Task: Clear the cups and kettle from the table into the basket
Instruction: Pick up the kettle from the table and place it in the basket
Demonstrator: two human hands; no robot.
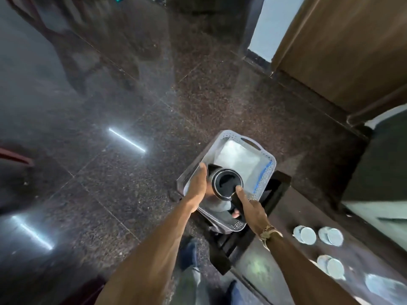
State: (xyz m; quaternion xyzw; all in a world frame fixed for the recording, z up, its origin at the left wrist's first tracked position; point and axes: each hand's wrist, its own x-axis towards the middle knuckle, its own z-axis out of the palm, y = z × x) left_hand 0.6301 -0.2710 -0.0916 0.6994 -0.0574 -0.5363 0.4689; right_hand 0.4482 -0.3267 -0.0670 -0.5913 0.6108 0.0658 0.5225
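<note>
A steel kettle (221, 192) with a black lid and black handle hangs upright over the pale grey perforated basket (267, 172), which rests on a dark stool. My right hand (251, 208) grips the kettle's handle, thumb on the lid's rim. My left hand (198, 186) presses flat against the kettle's left side. A white cloth (240, 158) lines the basket's far half. Three pale blue cups (305, 235) (331, 236) (331, 267) lie on the dark table (293, 212) at the lower right.
A pale blue dish (385, 288) sits at the table's near right corner. A wooden door (343, 51) and a dark cabinet (383, 161) stand to the right. Polished dark stone floor (110, 150) spreads to the left. My feet (189, 254) show below the arms.
</note>
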